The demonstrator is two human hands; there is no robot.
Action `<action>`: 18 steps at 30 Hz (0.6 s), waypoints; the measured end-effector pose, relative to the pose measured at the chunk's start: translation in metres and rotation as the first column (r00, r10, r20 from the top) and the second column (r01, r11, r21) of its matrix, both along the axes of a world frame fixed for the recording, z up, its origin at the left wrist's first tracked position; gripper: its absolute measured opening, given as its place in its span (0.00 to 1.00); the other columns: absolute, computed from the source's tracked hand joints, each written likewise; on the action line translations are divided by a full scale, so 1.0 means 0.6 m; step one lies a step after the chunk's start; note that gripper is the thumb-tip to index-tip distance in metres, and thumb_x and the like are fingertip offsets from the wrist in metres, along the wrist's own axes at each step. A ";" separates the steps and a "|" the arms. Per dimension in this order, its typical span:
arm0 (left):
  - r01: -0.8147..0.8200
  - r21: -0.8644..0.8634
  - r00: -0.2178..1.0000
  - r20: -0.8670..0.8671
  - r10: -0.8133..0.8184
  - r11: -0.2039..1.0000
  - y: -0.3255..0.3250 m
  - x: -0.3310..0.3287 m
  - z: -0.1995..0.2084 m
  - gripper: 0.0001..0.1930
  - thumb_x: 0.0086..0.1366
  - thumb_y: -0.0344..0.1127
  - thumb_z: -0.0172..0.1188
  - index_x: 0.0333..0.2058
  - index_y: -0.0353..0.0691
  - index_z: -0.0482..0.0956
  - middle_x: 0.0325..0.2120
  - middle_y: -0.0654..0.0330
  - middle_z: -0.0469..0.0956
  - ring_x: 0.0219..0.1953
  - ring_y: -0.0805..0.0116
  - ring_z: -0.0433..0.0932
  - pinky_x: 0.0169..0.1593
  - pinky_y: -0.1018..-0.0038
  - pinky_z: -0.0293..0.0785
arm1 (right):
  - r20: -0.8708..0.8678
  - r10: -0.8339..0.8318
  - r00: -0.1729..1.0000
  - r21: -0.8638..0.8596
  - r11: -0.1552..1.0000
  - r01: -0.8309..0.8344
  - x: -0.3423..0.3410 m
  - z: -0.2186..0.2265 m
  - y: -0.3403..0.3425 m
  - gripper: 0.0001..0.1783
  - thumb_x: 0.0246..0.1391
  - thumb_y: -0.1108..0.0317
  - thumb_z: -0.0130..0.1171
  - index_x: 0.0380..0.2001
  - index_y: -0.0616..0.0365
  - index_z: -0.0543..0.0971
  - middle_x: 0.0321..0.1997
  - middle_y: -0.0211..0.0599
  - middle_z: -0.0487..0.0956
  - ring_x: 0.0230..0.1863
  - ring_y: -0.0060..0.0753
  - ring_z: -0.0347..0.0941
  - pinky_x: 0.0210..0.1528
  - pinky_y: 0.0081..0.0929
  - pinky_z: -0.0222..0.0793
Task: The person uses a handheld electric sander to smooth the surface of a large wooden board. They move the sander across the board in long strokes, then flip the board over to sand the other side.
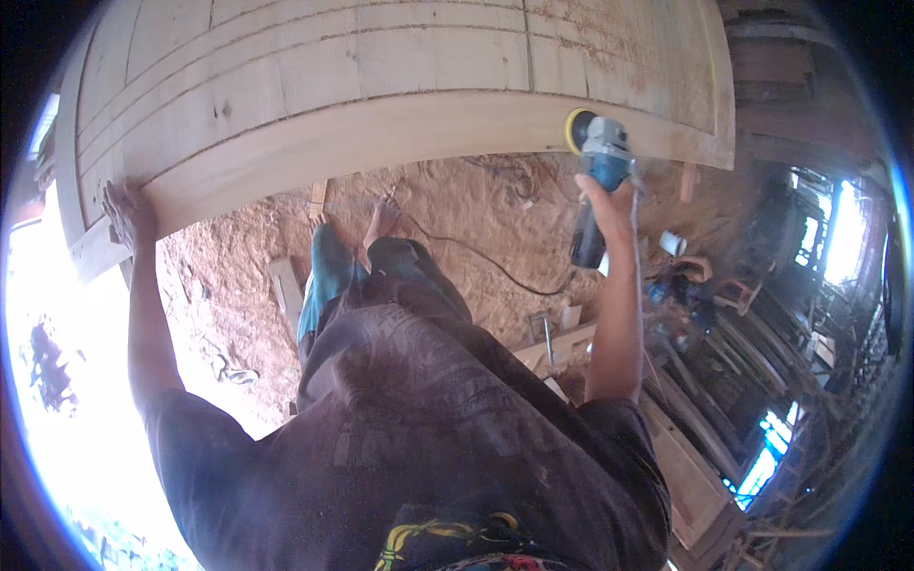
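Note:
A large pale wooden panel (314,114) with grooved lines lies across the far side, tilting off to the left. My left hand (130,214) rests on the panel's near left corner, fingers stretched out over the wood. On the right, my right hand (609,198) is wrapped round an angle grinder (606,157) with a blue and grey body. Its round yellow-edged sanding disc (577,130) is tilted against the panel's near edge strip, or very close to it; exact contact cannot be told. Part of the grinder's dark rear body shows below my hand.
Wood dust (609,38) covers the panel's far right. A dark cord (476,249) runs over the earthen floor (505,205) near my bare feet. Stacked boards (705,381), a white cup-like container (672,244) and what looks like a crouching person (681,290) are at right.

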State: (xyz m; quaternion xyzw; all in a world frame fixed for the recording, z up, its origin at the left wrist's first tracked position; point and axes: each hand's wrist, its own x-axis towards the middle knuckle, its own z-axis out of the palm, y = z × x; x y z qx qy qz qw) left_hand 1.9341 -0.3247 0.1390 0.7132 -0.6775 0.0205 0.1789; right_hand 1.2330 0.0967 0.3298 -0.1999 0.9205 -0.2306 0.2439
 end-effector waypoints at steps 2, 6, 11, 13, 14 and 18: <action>0.017 0.023 0.999 0.051 -0.018 1.000 -0.002 -0.019 0.000 0.40 0.74 0.67 0.42 0.74 0.48 0.57 0.76 0.56 0.56 0.77 0.57 0.53 0.71 0.43 0.51 | 0.040 -0.057 0.998 -0.014 0.998 0.058 -0.052 0.010 0.035 0.29 0.45 0.54 0.76 0.48 0.57 0.81 0.36 0.37 0.83 0.36 0.34 0.81 0.42 0.37 0.76; -0.023 0.037 0.990 0.137 0.017 0.999 -0.002 -0.065 0.017 0.42 0.73 0.70 0.43 0.75 0.50 0.54 0.77 0.57 0.53 0.78 0.57 0.52 0.71 0.40 0.50 | 0.153 -0.168 0.974 -0.156 0.969 0.192 -0.071 0.025 0.058 0.26 0.48 0.56 0.76 0.47 0.56 0.81 0.35 0.33 0.82 0.34 0.30 0.80 0.38 0.34 0.74; 0.051 0.047 0.998 0.038 -0.053 0.998 0.052 -0.171 0.034 0.43 0.72 0.71 0.43 0.75 0.47 0.57 0.76 0.56 0.55 0.77 0.58 0.52 0.73 0.46 0.47 | 0.223 -0.126 0.967 -0.230 0.957 0.178 0.009 0.010 0.038 0.23 0.51 0.54 0.75 0.43 0.58 0.82 0.33 0.33 0.83 0.30 0.26 0.79 0.34 0.29 0.75; 0.018 0.069 0.999 -0.042 -0.015 0.997 0.057 -0.191 0.051 0.42 0.73 0.70 0.43 0.74 0.46 0.58 0.76 0.56 0.56 0.77 0.59 0.52 0.74 0.48 0.46 | 0.134 0.014 0.991 -0.231 0.973 0.017 0.069 0.006 0.010 0.23 0.49 0.55 0.76 0.43 0.58 0.82 0.32 0.32 0.83 0.29 0.29 0.79 0.35 0.31 0.76; -0.006 0.084 0.997 -0.073 0.012 0.996 0.064 -0.189 0.060 0.42 0.73 0.70 0.44 0.74 0.46 0.59 0.75 0.57 0.57 0.77 0.59 0.52 0.74 0.48 0.45 | 0.172 0.075 0.982 -0.162 0.986 -0.047 0.113 0.025 -0.023 0.24 0.49 0.54 0.76 0.43 0.58 0.82 0.32 0.33 0.83 0.30 0.30 0.80 0.36 0.32 0.77; 0.011 0.034 0.996 -0.094 -0.007 0.999 0.063 -0.181 0.053 0.40 0.73 0.68 0.45 0.73 0.46 0.60 0.74 0.58 0.60 0.77 0.60 0.54 0.74 0.50 0.46 | 0.216 0.338 0.916 -0.088 0.941 -0.327 0.294 0.053 -0.142 0.27 0.47 0.54 0.75 0.45 0.60 0.81 0.35 0.42 0.85 0.35 0.38 0.83 0.40 0.37 0.78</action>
